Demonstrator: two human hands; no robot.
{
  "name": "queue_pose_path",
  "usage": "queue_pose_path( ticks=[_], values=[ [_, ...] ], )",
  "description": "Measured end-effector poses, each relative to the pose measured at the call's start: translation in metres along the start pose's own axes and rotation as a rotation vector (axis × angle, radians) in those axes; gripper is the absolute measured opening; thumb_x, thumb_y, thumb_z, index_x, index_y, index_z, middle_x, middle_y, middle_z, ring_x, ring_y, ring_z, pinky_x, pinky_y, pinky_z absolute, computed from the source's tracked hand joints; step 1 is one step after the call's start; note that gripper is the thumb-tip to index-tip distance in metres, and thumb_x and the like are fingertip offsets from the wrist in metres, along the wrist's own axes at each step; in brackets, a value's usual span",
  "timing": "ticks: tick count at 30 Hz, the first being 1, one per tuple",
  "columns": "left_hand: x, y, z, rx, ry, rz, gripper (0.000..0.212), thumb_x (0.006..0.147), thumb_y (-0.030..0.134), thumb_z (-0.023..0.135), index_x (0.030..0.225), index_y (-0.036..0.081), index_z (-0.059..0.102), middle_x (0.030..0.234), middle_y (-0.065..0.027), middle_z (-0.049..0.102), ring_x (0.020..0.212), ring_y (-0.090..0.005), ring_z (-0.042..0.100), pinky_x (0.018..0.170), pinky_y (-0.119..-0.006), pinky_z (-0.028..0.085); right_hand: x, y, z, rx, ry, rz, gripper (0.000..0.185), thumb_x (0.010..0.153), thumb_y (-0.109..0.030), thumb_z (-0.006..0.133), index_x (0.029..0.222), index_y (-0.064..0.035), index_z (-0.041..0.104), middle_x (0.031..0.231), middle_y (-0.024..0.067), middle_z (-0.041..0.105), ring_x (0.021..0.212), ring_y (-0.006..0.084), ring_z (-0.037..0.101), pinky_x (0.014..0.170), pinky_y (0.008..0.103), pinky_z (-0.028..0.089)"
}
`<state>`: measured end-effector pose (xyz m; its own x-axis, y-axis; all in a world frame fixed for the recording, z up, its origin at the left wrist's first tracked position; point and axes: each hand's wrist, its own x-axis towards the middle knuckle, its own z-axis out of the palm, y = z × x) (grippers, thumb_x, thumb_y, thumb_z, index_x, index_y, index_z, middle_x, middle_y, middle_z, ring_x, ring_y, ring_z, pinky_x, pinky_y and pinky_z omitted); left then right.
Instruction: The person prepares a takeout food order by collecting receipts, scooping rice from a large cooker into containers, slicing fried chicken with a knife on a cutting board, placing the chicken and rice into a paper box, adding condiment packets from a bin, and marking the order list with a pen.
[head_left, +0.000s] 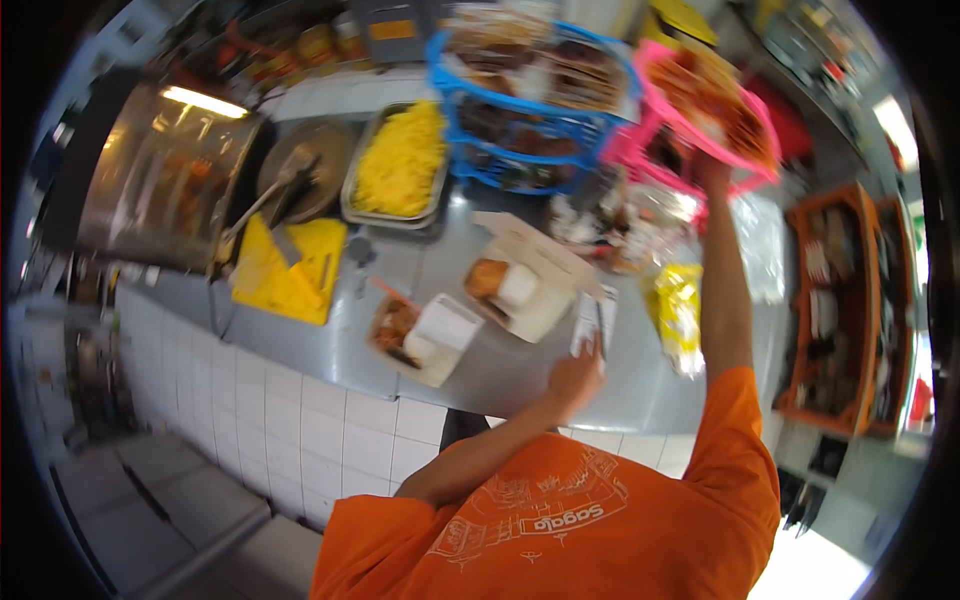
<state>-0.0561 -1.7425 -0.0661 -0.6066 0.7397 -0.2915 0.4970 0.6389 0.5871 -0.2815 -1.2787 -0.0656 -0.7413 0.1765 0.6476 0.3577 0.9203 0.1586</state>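
Observation:
My left hand (577, 381) is low over the steel counter (517, 382), its fingers closed around a slender dark object (601, 319), too blurred to name. That object lies across a white printed paper slip (587, 321). My right arm stretches far forward, and my right hand (709, 171) is at the pink plastic basket (626, 146); its fingers are largely hidden there. Orange-red packets (701, 94) fill the basket's top. Between my arms lies an open cardboard food box (551, 292) with a browned fried piece (486, 279) and white rice (517, 285). Left of it, a smaller open box (429, 373) holds rice and brown food.
Blue stacked baskets (525, 105) stand at the back beside a metal tray of yellow shredded food (401, 161). Further left are a yellow cutting board (259, 281) with a knife (296, 270), a round pan (330, 150) and a glass-fronted cabinet (161, 176). A yellow packet (679, 307) lies near my right arm.

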Motion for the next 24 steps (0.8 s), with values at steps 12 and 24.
queue_pose_path(
  ticks=[12, 24],
  values=[
    [-0.173, -0.136, -0.267, -0.694, 0.420, -0.233, 0.022, 0.084, 0.006, 0.071, 0.105, 0.004, 0.067, 0.105, -0.0021, 0.068, 0.063, -0.0028, 0.052, 0.056, -0.019, 0.042, -0.004, -0.024, -0.042, 1.551, 0.362, 1.130, 0.039, 0.099, -0.030, 0.054, 0.129, -0.0051, 0.055, 0.118, 0.0064, 0.064, 0.100, 0.0235, 0.064, 0.084, 0.0352, 0.053],
    [-0.060, -0.214, -0.285, -0.494, 0.631, 0.018, 0.032, 0.086, 0.020, 0.072, 0.113, 0.004, 0.065, 0.091, -0.0065, 0.068, 0.074, -0.0145, 0.060, 0.066, -0.029, 0.047, -0.137, -0.253, -0.292, 1.422, -0.545, 0.913, 0.023, 0.097, -0.015, 0.056, 0.113, -0.0016, 0.064, 0.102, 0.0070, 0.065, 0.098, 0.0114, 0.060, 0.085, 0.0297, 0.051]
  ],
)
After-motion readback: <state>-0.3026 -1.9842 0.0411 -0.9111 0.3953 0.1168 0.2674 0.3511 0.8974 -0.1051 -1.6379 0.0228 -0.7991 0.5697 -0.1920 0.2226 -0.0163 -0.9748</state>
